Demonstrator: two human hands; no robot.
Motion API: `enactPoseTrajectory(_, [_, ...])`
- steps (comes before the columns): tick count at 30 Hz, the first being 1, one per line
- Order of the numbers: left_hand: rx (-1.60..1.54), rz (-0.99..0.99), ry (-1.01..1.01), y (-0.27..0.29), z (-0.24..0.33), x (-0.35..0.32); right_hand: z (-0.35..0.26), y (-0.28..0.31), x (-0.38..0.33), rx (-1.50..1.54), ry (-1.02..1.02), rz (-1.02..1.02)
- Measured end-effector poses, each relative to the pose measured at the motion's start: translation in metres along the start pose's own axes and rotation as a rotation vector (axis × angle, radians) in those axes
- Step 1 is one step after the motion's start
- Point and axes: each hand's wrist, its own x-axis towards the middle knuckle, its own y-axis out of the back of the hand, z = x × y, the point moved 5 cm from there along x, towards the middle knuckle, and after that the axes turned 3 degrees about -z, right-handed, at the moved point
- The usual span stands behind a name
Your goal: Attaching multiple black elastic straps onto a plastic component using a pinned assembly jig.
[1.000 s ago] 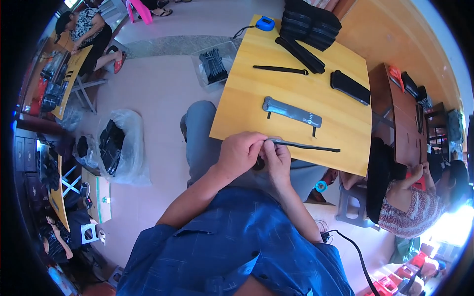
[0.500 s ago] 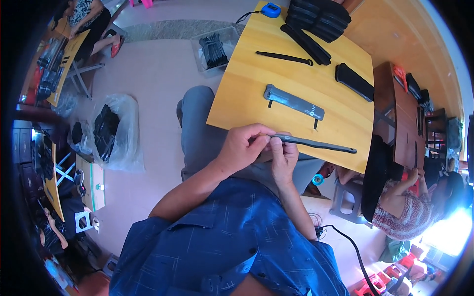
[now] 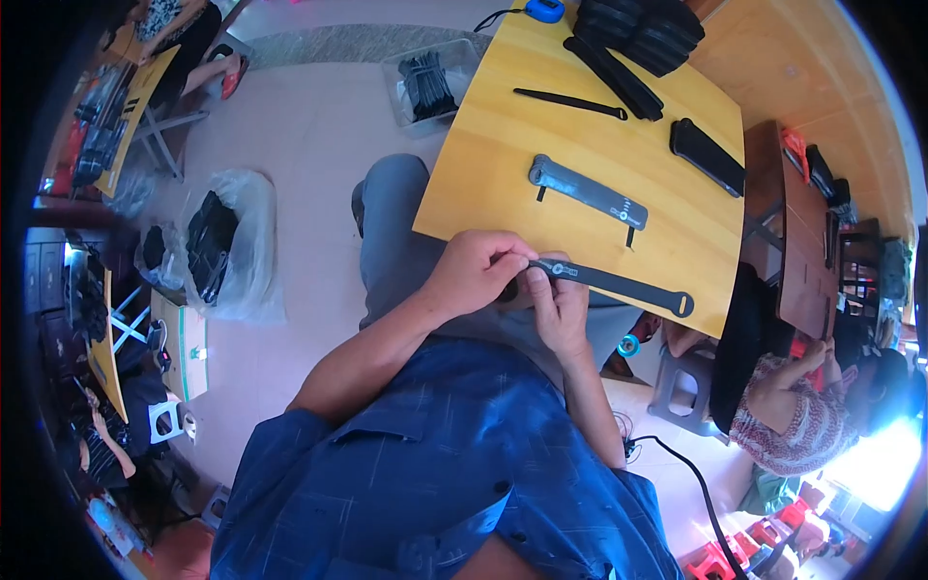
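Over the near edge of the yellow table [image 3: 474,184], a black strap [image 3: 628,285] with a slotted loop at its right end is stretched out to the right, its flat face with a small pale print turned up. My left hand [image 3: 478,271] pinches the strap's left end between thumb and fingertips. Beside it, my right hand [image 3: 561,309] is closed on the strap from below, thumb on the near side. Just beyond lies a grey flat sleeve [image 3: 590,193] with two small black tabs underneath. Farther back rests a single black strap [image 3: 570,102].
Bundled black straps [image 3: 614,79], a larger black stack [image 3: 638,34], another black bundle [image 3: 708,158] and a blue tape measure [image 3: 544,10] occupy the far table. A clear bin [image 3: 391,82] and a plastic bag [image 3: 256,251] are on the floor at left. A co-worker [image 3: 797,411] sits at right.
The strap has rolled from edge-on to face-up, so its print and end loop now show. Both hands keep their grip. The whole view has shifted slightly.
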Motion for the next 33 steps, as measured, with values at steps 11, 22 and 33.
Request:
enactPoseTrajectory(11, [0.135,0.072,-0.116,0.003,0.005,-0.008,-0.007,0.007,0.007,-0.155,0.112,-0.189])
enactPoseTrajectory(22, [0.543,0.052,-0.526,0.001,0.018,-0.013,0.012,-0.002,-0.003,0.476,-0.287,-0.225])
enactPoseTrajectory(33, [0.748,-0.263,-0.662,0.004,0.028,-0.006,0.007,0.005,-0.008,0.534,-0.408,-0.511])
